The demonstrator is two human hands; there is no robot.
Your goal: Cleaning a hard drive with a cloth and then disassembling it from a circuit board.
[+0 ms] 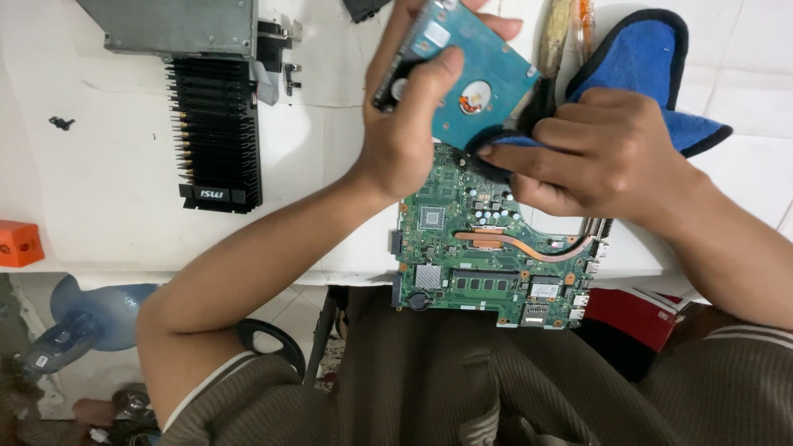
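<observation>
Left hand (405, 136) grips the hard drive (462, 83) above the motherboard (487, 248), right hand (595, 153) pinches the blue cloth (652, 66) against its corner; best wipe gently, avoiding the connector

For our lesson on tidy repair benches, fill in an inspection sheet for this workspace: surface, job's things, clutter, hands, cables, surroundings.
Surface: white table, paper sheets laid on it.
Job's things: hard drive held up, circuit side showing; blue cloth pressed to its lower edge; green motherboard lying below, overhanging the table's near edge.
Clutter: black heatsink, grey metal box, loose screw, orange object, tool handles by the cloth.
Hands: left hand has its grip on the drive; right hand holds the cloth.
Cables: nothing seen.
Surroundings: blue water jug on the floor, red box under the table edge.
</observation>
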